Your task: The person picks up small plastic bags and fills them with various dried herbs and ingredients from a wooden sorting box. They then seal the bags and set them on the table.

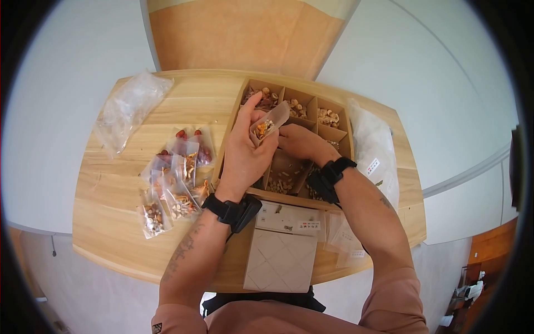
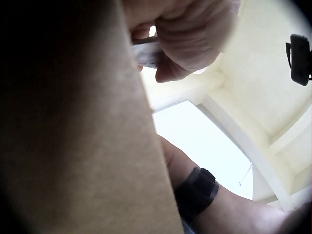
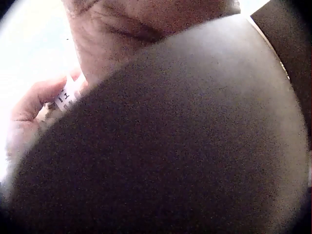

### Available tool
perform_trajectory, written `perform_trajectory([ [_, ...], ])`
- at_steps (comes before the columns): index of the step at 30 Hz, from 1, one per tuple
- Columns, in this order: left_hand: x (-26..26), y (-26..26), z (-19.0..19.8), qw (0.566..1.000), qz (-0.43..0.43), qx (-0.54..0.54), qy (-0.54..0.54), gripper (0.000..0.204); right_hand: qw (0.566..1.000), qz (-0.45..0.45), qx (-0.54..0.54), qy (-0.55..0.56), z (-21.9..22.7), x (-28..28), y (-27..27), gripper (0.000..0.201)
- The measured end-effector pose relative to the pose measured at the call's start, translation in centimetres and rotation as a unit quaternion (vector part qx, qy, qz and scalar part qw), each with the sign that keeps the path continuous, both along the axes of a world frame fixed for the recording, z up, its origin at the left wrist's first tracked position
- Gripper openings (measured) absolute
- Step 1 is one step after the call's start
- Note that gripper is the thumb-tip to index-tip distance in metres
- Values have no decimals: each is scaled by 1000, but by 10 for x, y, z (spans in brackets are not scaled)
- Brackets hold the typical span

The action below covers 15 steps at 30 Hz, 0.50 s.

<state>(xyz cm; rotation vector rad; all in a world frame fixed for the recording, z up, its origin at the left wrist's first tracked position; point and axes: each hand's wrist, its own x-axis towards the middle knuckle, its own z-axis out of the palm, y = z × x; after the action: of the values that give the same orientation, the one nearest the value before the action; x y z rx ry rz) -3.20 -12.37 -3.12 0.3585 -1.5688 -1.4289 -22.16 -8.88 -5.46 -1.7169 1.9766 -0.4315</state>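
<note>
grained wooden tabletop [image 1: 108, 209] underlies a left grip [image 1: 247, 156] holding a translucent pouch [image 1: 269, 126].

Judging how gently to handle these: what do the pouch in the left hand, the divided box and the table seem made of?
Pouch: thin, frosted plastic, likely; its contents show through.
Divided box: probably cardboard, matte; plain brown walls and thin dividers.
Table: wood or wood-look laminate, smooth; pale grain streaks, but the surface alone can't settle which.
</note>
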Motion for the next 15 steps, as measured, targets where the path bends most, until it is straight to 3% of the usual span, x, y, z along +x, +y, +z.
perform_trajectory([
  [9, 1, 0, 1, 999, 21, -15, -25, 64, 999, -29, -20, 20, 5, 0, 0, 32],
  [12, 1, 1, 2, 1000, 10, 8, -16, 64, 998, -57, -9, -6, 29, 4, 5, 29],
  [15, 2, 2, 4, 1000, 12, 14, -26, 63, 945, -212, 38, -248, 52, 8, 11, 24],
])
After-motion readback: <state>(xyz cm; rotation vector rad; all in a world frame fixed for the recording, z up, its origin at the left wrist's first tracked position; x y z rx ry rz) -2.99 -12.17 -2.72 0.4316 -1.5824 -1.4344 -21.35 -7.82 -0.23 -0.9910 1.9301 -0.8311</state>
